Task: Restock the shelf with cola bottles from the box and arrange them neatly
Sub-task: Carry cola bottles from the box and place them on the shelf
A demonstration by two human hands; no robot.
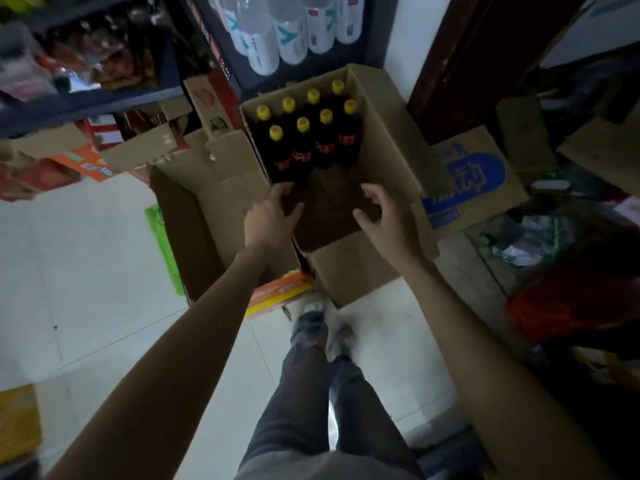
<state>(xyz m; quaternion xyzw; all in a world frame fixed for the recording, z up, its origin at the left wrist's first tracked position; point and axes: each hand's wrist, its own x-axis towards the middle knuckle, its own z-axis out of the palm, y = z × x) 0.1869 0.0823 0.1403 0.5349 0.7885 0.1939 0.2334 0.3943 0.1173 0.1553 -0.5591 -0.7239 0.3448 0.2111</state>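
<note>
— While 8 cola bottles (306, 133) are kept upright at the far end of the box (394, 140), nothing is held: left hand (273, 213) and right hand (384, 216) are spread empty above it.

— Weight is expected; smooth plastic is best gripped at the neck. Red labels are seen, unreadable.

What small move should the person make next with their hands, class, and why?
Probably reach forward and grip the two nearest cola bottles. Both the left hand and right hand hover open and hold nothing over the bare near half of the box, while the bottles stand at its far end.
</note>
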